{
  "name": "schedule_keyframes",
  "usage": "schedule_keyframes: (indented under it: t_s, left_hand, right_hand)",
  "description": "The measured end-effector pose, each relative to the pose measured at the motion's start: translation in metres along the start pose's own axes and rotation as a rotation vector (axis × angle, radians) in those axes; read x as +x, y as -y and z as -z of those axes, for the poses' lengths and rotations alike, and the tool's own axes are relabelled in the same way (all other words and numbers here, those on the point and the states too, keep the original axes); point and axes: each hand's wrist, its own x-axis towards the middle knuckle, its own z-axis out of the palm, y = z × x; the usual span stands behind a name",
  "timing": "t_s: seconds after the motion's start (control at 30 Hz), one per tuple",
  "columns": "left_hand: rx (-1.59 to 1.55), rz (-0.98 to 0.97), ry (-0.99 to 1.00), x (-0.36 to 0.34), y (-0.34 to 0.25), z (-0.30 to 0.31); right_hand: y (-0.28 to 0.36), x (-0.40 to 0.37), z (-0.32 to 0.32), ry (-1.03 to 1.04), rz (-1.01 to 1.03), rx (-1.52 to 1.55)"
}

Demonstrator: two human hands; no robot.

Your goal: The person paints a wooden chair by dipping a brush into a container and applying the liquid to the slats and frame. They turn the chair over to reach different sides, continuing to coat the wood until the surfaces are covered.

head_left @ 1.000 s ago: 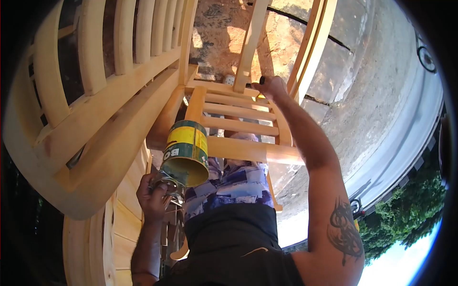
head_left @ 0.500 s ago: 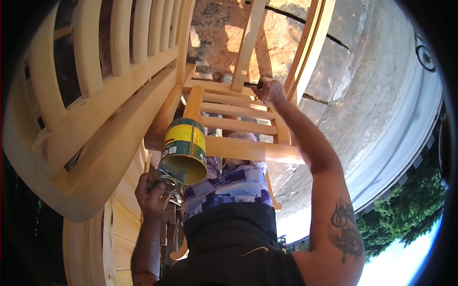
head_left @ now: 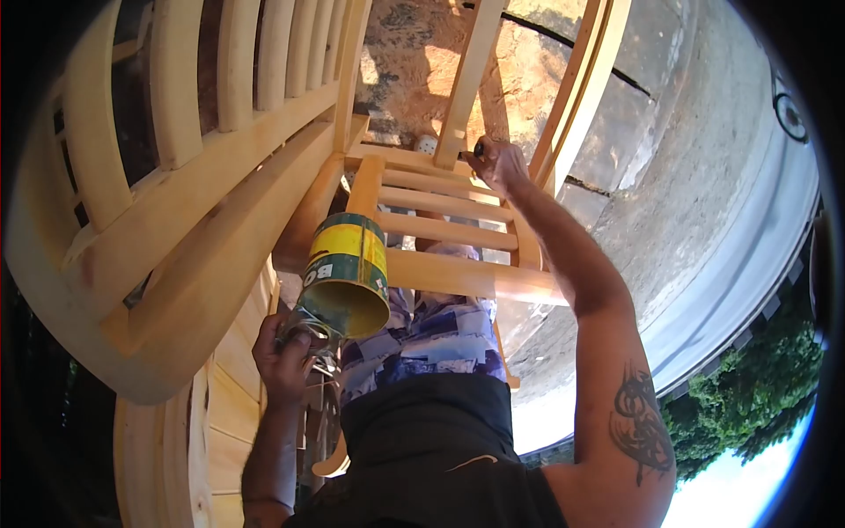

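My left hand (head_left: 283,356) is closed at the lower left side of a green and yellow paint can (head_left: 348,257), gripping shiny, clear or wire-like material there. The can's open mouth faces me, and its inside looks yellowish. Farther out, my right hand (head_left: 503,167) is closed around a small dark-handled tool that looks like a paintbrush (head_left: 480,150); its tip is hard to make out. That hand is beside an upright wooden slat (head_left: 468,84) and above a slatted wooden chair part (head_left: 444,205).
Pale wooden furniture with curved slats (head_left: 176,97) fills the left side. Below it stand more wooden pieces (head_left: 163,458). Stained paving (head_left: 414,62) lies beyond, with a road (head_left: 731,238) to the right and a wheel (head_left: 789,114) at its far edge.
My right hand has turned a little at the slat, and the dark tool now points up more than left. The can stays in about the same place as the view shifts slightly.
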Motion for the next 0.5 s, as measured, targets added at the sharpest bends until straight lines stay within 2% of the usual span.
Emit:
schedule_keyframes:
  t_s: [0.07, 0.17, 0.2, 0.3, 0.37, 0.5]
  left_hand:
    - [-0.015, 0.004, 0.005, 0.003, -0.003, -0.004]
    - [-0.045, 0.039, 0.004, 0.004, -0.010, -0.009]
    - [-0.039, 0.036, 0.010, 0.006, -0.011, -0.008]
    - [-0.025, 0.010, 0.001, 0.007, -0.012, -0.007]
    - [-0.023, -0.007, -0.011, 0.007, -0.012, -0.007]
    - [-0.037, -0.001, -0.026, 0.006, -0.009, -0.007]
  right_hand:
    - [0.011, 0.006, -0.018, -0.121, 0.134, 0.125]
    - [0.047, 0.010, -0.011, -0.180, 0.067, 0.259]
    - [0.050, 0.009, -0.008, -0.148, -0.010, 0.307]
    - [0.014, 0.000, -0.015, -0.176, 0.033, 0.214]
    - [-0.026, -0.007, -0.016, -0.124, 0.064, 0.078]
    - [-0.024, -0.016, -0.008, -0.131, 0.030, -0.005]
